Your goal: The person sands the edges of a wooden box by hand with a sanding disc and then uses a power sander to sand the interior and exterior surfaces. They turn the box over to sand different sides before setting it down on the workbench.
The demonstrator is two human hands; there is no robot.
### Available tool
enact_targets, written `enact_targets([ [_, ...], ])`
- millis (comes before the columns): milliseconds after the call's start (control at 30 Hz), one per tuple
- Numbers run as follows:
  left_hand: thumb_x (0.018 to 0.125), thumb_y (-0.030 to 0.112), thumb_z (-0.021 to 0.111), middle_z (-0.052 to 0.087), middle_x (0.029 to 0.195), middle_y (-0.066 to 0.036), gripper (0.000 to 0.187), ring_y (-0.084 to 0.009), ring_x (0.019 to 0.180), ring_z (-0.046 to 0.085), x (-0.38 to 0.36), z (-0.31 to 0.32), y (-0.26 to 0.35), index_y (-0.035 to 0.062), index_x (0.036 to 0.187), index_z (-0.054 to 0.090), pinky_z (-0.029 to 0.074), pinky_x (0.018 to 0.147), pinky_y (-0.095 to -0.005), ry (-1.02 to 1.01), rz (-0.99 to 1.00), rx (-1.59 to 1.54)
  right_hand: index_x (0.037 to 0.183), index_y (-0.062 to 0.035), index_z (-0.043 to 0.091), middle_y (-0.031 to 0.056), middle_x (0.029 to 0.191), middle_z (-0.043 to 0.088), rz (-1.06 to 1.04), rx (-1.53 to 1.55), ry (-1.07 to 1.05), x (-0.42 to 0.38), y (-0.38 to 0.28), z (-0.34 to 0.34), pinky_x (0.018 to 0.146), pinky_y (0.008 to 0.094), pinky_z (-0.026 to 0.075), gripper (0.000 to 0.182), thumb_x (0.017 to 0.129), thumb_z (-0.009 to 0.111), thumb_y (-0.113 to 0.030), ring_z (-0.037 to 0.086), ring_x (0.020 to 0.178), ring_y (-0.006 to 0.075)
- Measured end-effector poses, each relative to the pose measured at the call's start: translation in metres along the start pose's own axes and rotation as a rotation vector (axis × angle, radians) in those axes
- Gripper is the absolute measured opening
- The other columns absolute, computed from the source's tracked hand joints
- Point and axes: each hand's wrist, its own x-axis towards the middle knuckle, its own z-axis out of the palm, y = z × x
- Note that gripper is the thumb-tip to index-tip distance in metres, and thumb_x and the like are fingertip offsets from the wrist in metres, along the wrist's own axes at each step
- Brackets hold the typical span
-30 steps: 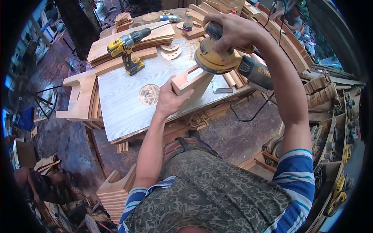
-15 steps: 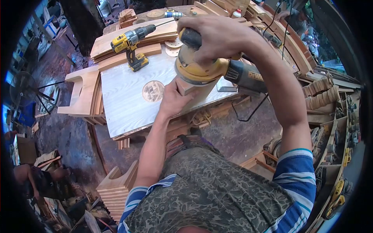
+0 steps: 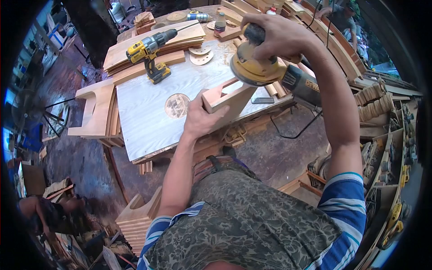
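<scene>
My left hand (image 3: 201,118) grips the near end of a wooden piece (image 3: 231,102), which stands on edge over the white board (image 3: 148,105). My right hand (image 3: 274,33) is wrapped round the top handle of a yellow and black sander (image 3: 254,67). The sander's round pad sits at the upper far part of the wooden piece; whether they touch is hard to tell. A yellow cordless drill (image 3: 150,54) stands on the board to the left. Two sanding discs (image 3: 201,58) lie behind the wooden piece.
Stacked cut boards (image 3: 96,108) jut out left of the table, and more (image 3: 137,216) are piled below. A small bottle (image 3: 220,24) stands at the back. The sander's cord (image 3: 292,135) hangs at the right. Another person (image 3: 344,22) is at the upper right.
My right hand has moved the sander right and away from my left hand, uncovering more of the wooden piece. My left hand has stayed almost in place on the wood.
</scene>
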Motion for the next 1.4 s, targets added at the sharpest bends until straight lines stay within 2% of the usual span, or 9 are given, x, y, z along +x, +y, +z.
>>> enact_targets([
  [100, 0.086, 0.014, 0.087, 0.075, 0.112, -0.01, 0.045, -0.0146, 0.102, 0.069, 0.002, -0.001, -0.002, -0.0012, 0.123, 0.065, 0.056, 0.091, -0.0326, -0.001, -0.025, -0.009, 0.136, -0.0175, 0.062, 0.0157, 0.112, 0.071, 0.13, -0.016, -0.085, -0.01, 0.008, -0.006, 0.09, 0.0457, 0.058, 0.077, 0.063, 0.083, -0.03, 0.071, 0.102, 0.0326],
  [433, 0.084, 0.008, 0.085, 0.076, 0.115, -0.009, 0.046, -0.0159, 0.107, 0.07, 0.005, -0.003, -0.008, -0.0017, 0.125, 0.067, 0.055, 0.094, -0.0327, 0.0, 0.003, -0.083, 0.128, -0.0058, 0.067, 0.021, 0.114, 0.075, -0.267, -0.01, -0.05, -0.019, -0.069, -0.007, 0.093, 0.0448, 0.058, 0.066, 0.065, 0.077, -0.022, 0.072, 0.106, 0.0379],
  [633, 0.082, 0.004, 0.082, 0.074, 0.121, -0.006, 0.051, -0.0174, 0.109, 0.07, 0.0, -0.007, -0.005, -0.0012, 0.13, 0.066, 0.056, 0.096, -0.0344, -0.032, 0.024, 0.038, 0.142, -0.0071, 0.062, 0.023, 0.109, 0.076, -0.323, -0.04, -0.051, -0.005, -0.096, 0.0, 0.089, 0.0439, 0.062, 0.073, 0.071, 0.075, -0.023, 0.076, 0.1, 0.0369],
  [867, 0.083, 0.008, 0.087, 0.076, 0.112, -0.009, 0.043, -0.0144, 0.102, 0.07, 0.0, -0.002, 0.009, -0.0034, 0.12, 0.068, 0.056, 0.091, -0.0312, 0.058, -0.039, 0.12, 0.134, -0.0133, 0.063, 0.0185, 0.108, 0.072, -0.138, 0.014, -0.076, 0.004, -0.044, -0.004, 0.088, 0.0458, 0.058, 0.075, 0.062, 0.08, -0.025, 0.071, 0.1, 0.0362],
  [1100, 0.08, 0.015, 0.092, 0.074, 0.122, -0.012, 0.062, -0.0174, 0.113, 0.069, 0.014, -0.024, 0.017, -0.0015, 0.133, 0.063, 0.055, 0.099, -0.0338, -0.03, -0.083, 0.122, 0.137, -0.0176, 0.063, 0.0162, 0.115, 0.073, 0.193, -0.147, -0.181, -0.009, 0.041, -0.026, 0.091, 0.0445, 0.06, 0.081, 0.058, 0.082, -0.022, 0.072, 0.104, 0.0335],
  [1200, 0.076, 0.027, 0.094, 0.068, 0.138, -0.019, 0.09, -0.0308, 0.126, 0.066, 0.028, -0.028, 0.067, -0.0037, 0.148, 0.05, 0.052, 0.107, -0.043, -0.139, 0.012, 0.626, 0.138, -0.0164, 0.062, 0.0163, 0.122, 0.071, 0.19, -0.158, -0.024, -0.016, 0.1, -0.006, 0.096, 0.0452, 0.058, 0.082, 0.058, 0.081, -0.023, 0.07, 0.111, 0.0328],
  [1233, 0.076, 0.027, 0.094, 0.068, 0.138, -0.019, 0.09, -0.0308, 0.126, 0.066, 0.037, -0.015, 0.089, -0.0037, 0.148, 0.05, 0.052, 0.107, -0.043, -0.134, 0.006, 0.631, 0.138, -0.0164, 0.062, 0.0163, 0.122, 0.071, 0.183, -0.151, -0.026, -0.018, 0.11, -0.007, 0.096, 0.0452, 0.058, 0.082, 0.058, 0.081, -0.023, 0.07, 0.111, 0.0328],
  [1300, 0.075, 0.037, 0.092, 0.068, 0.138, -0.02, 0.095, -0.0351, 0.124, 0.066, 0.058, 0.026, 0.119, -0.0009, 0.15, 0.049, 0.053, 0.106, -0.0419, -0.339, -0.138, 1.159, 0.139, -0.0156, 0.06, 0.0162, 0.126, 0.069, 0.18, -0.144, -0.018, -0.025, 0.122, -0.009, 0.101, 0.0457, 0.056, 0.084, 0.059, 0.081, -0.024, 0.067, 0.117, 0.0332],
  [1400, 0.075, 0.042, 0.089, 0.075, 0.121, -0.02, 0.081, -0.0377, 0.111, 0.071, 0.095, 0.06, 0.105, 0.0037, 0.14, 0.06, 0.056, 0.096, -0.0434, -0.409, -0.202, 1.263, 0.141, -0.0163, 0.059, 0.0156, 0.127, 0.068, 0.137, -0.076, 0.066, -0.033, 0.142, -0.004, 0.106, 0.0452, 0.054, 0.084, 0.06, 0.081, -0.024, 0.065, 0.118, 0.0344],
])
